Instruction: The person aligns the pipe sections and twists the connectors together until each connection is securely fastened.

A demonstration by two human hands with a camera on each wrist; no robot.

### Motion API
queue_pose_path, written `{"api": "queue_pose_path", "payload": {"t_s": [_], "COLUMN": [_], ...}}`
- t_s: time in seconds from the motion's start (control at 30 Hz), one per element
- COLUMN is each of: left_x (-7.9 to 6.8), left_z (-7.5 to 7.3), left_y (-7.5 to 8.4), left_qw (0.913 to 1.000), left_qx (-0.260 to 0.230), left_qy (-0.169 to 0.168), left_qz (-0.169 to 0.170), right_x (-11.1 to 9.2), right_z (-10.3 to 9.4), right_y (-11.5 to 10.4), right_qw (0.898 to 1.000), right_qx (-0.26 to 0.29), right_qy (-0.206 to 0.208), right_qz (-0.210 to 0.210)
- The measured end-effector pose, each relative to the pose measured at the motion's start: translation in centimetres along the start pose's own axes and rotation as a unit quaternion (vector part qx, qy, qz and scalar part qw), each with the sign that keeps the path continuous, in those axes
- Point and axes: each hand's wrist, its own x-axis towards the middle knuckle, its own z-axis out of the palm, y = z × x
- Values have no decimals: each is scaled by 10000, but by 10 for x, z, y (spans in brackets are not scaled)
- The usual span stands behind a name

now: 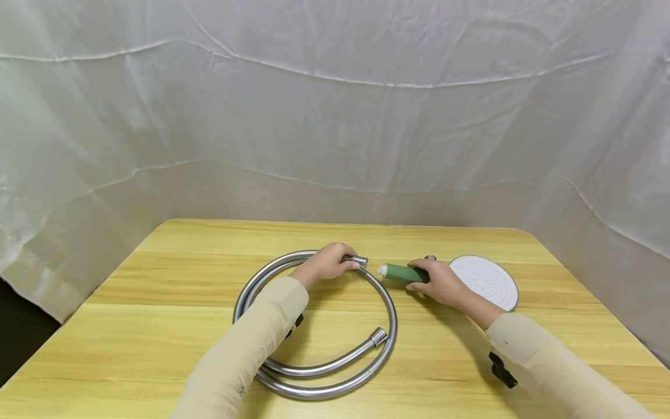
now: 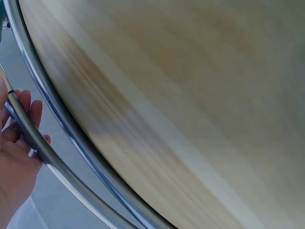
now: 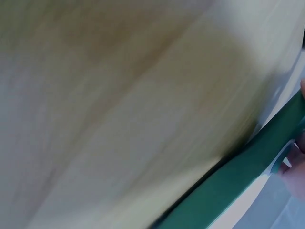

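Note:
A coiled silver shower hose (image 1: 309,393) lies on the wooden table. My left hand (image 1: 330,261) grips it close to one metal end (image 1: 360,260), fingers curled round the tube, as the left wrist view also shows with the hand (image 2: 19,157) on the hose (image 2: 33,136). My right hand (image 1: 441,281) holds a green-handled shower head (image 1: 399,273) by its handle, whose white threaded tip (image 1: 382,270) points left at the hose end, a small gap between them. The white round spray face (image 1: 484,282) shows beyond my right wrist. In the right wrist view the green handle (image 3: 238,169) crosses the lower right.
The hose's other end, a wider metal connector (image 1: 378,336), lies inside the coil's near right side. A small silver part (image 1: 430,257) shows just behind my right hand. Pale cloth (image 1: 335,128) hangs behind and beside the wooden table (image 1: 131,349).

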Motion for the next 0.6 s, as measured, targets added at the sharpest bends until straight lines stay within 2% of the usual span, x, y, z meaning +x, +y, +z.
{"api": "queue_pose_path", "payload": {"t_s": [0.3, 0.6], "left_x": [1, 1], "left_z": [2, 2], "left_y": [-1, -1], "left_qw": [9999, 9997], "left_qx": [42, 106], "left_qy": [98, 198], "left_qz": [-85, -36], "right_x": [0, 3], "right_z": [-1, 0], "right_y": [9, 4], "right_qw": [9994, 9987], "right_qx": [-1, -45], "right_qy": [-110, -220], "right_qz": [-323, -467]}}
